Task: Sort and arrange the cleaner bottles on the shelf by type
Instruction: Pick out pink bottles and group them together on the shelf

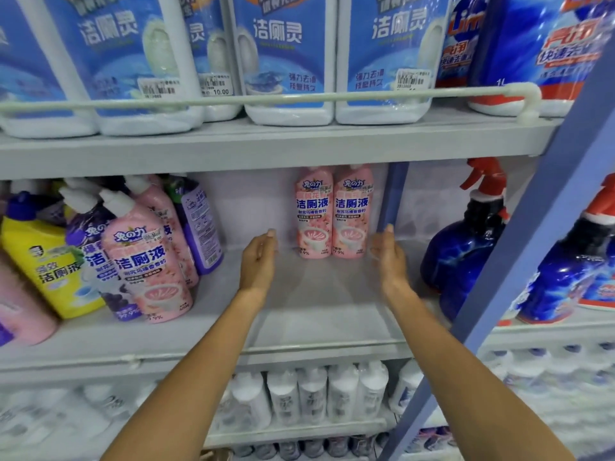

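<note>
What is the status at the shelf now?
Left hand, right hand open, empty. Two pink bottles upright at back, a hand at each side. Nothing blocks them.

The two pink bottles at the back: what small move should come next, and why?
Probably the left hand should take the leaning pink bottle from the mixed group: that hand is empty, and the bottle matches the upright pair.

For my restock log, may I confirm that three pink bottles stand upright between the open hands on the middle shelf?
Not three: the head view shows two pink bottles upright between the open left hand and right hand on the middle shelf.
</note>
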The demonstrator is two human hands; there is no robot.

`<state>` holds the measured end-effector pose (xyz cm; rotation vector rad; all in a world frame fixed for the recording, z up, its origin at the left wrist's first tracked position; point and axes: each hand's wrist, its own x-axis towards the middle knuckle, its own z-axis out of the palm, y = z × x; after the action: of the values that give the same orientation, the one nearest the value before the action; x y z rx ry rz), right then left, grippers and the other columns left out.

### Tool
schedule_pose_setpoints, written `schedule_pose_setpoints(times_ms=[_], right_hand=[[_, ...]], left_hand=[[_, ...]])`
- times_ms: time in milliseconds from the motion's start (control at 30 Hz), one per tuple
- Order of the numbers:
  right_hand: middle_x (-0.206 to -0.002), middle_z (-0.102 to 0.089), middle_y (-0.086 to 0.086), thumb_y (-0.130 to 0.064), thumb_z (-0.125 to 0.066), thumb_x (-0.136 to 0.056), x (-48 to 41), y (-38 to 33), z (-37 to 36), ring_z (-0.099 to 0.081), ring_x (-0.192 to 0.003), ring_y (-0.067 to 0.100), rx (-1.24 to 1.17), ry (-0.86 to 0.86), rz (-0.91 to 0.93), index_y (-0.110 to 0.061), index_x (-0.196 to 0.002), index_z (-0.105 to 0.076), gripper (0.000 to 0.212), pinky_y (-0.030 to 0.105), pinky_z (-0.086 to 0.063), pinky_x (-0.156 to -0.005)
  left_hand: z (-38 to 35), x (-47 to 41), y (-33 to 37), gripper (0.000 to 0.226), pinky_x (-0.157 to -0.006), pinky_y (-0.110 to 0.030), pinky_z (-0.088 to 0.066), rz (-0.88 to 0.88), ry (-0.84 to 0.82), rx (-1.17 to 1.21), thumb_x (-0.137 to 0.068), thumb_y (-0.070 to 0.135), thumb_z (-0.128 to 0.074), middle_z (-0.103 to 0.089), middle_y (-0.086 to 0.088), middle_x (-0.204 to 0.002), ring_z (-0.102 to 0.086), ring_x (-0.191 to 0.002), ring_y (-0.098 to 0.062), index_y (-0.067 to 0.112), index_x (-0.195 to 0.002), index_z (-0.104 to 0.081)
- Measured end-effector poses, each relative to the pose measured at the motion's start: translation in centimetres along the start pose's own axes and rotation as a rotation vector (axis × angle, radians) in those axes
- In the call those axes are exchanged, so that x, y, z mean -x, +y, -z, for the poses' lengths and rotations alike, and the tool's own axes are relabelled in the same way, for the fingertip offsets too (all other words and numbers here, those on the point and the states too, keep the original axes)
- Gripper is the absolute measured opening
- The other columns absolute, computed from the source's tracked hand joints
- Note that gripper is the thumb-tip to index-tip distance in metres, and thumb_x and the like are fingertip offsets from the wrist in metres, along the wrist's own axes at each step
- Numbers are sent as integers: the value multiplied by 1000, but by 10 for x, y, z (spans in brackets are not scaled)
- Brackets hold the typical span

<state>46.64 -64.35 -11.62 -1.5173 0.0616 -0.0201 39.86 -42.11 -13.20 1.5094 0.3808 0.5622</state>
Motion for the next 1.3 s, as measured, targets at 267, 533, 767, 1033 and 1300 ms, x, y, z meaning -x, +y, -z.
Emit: schedule_pose_setpoints(times_ms=[267,533,767,1033,1300], right_hand=[[-132,-67,7,-50,-29,-110,81,5,-44,-62,-122,23,-110,-61,26,-11,-138,-61,58,41,-45,-111],[-137,-65,13,-40,-25,-113,163,7,-156,-59,-129,29,-77,-209,45,-6,-137,-59,53,46,-43,-115],[-136,-65,9,-48,-29,-111,198,-15,-230,-60,-127,24,-22,-288,131,-8,-139,-58,57,44,-45,-114],[-122,-71,8,-51,-38,-108,147,-77,-275,-65,-112,18,-24,-367,202,-12,-120,-68,50,40,-50,-108],[-103,-79,-7,-54,-45,-104,108,-75,-302,-72,-93,6,74,-461,295,-26,-102,-76,42,29,-54,-83]], left_hand=[[107,53,20,27,-101,-43,-53,-16,77,88,-109,28,-46,-73,-5,-117,-68,-116,-26,17,-123,-65],[264,102,51,27,-94,-27,-53,-93,143,77,-107,37,-44,-76,7,-110,-71,-108,-10,27,-112,-69],[318,93,73,22,-101,-36,-51,-178,152,45,-104,45,-51,-73,7,-111,-67,-111,-13,31,-104,-68],[253,60,108,22,-83,-4,-46,-290,98,-87,-100,38,-62,-65,21,-114,-60,-111,7,32,-121,-63],[216,38,83,33,-71,-14,-54,-316,313,-207,-81,27,-85,-71,7,-98,-68,-87,-2,27,-107,-63]])
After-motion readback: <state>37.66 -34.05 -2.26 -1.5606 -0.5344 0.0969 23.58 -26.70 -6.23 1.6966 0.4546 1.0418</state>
